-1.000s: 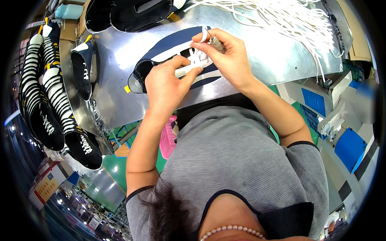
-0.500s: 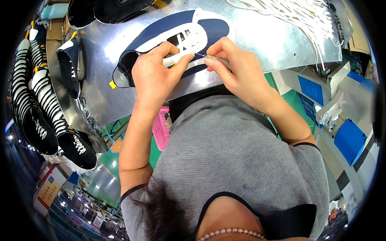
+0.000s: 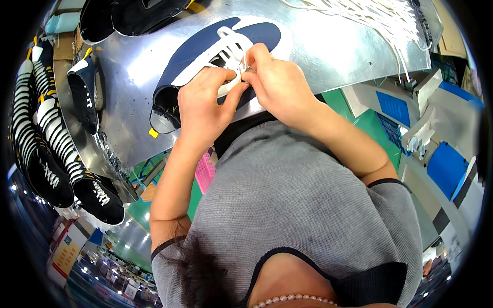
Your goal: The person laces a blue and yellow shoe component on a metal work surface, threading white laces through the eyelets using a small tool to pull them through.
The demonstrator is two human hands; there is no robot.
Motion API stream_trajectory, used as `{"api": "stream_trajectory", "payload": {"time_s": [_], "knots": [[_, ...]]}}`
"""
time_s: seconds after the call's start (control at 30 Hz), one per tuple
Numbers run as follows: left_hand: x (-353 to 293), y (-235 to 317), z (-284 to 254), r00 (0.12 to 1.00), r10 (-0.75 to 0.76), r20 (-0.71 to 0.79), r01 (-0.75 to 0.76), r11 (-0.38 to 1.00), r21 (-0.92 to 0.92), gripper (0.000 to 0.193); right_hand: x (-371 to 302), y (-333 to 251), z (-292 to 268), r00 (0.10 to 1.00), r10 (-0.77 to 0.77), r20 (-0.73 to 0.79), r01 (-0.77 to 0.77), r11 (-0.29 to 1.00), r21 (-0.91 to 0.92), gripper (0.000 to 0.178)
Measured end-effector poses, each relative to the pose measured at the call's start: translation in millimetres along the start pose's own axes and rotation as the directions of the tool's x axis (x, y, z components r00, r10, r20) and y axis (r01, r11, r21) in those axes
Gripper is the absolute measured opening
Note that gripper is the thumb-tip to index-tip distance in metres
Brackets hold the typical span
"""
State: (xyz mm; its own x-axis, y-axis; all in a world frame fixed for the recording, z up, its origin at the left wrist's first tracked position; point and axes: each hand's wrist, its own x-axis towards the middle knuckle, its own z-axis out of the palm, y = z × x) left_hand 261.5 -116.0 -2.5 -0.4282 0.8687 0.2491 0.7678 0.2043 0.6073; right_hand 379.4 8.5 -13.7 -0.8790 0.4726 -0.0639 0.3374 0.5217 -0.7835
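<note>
A navy and white shoe upper (image 3: 195,50) lies tilted on the metal table, its dark heel opening and yellow tab at the lower left. White lace (image 3: 232,40) crosses its throat, and a loose loop rises near the toe end. My left hand (image 3: 204,105) is closed on the shoe upper's near white eyelet edge, thumb and forefinger pinched. Right beside it, my right hand (image 3: 281,90) pinches the lace at that same edge. The fingertips of both hands almost meet, and they hide the eyelet and the lace end there.
A bundle of white laces (image 3: 372,23) hangs across the table's far right. Black shoe uppers (image 3: 138,18) lie at the far left edge, with a single navy shoe upper (image 3: 83,97) below them. Stacked rows of laced shoes (image 3: 56,133) stand along the left. A pink basket (image 3: 205,172) sits below the table.
My right hand has moved left to the eyelet edge, close to my left hand. The shoe upper has turned slightly, its heel shifting down and right, and the lace loop has moved left.
</note>
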Motion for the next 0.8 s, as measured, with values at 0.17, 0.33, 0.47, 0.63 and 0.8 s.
{"api": "stream_trajectory", "payload": {"time_s": [0.17,0.33,0.47,0.63,0.8], "knots": [[-11.8,-1.0,-10.8,0.977,0.208,-0.042,-0.191,0.950,0.245,0.015,-17.0,17.6,-46.7,0.988,-0.081,0.129,0.060,0.986,0.155,0.024],[-22.6,2.8,-15.7,0.971,0.232,-0.067,-0.203,0.935,0.291,0.018,-1.0,23.1,-112.3,0.926,-0.223,-0.306,0.258,0.963,0.081,0.026],[-22.7,2.3,-13.2,0.944,0.300,-0.138,-0.246,0.917,0.313,0.018,24.2,-31.5,-51.8,0.797,-0.566,0.211,0.602,0.777,-0.184,0.028],[-29.4,-6.5,-12.8,0.941,0.314,-0.130,-0.258,0.909,0.326,0.020,40.6,-33.7,-35.3,0.827,-0.394,0.402,0.546,0.733,-0.405,0.023],[-32.9,-9.5,-7.3,0.911,0.381,-0.158,-0.321,0.895,0.308,0.021,60.9,-32.0,-37.7,0.832,-0.095,0.547,0.229,0.956,-0.181,0.020]]}}
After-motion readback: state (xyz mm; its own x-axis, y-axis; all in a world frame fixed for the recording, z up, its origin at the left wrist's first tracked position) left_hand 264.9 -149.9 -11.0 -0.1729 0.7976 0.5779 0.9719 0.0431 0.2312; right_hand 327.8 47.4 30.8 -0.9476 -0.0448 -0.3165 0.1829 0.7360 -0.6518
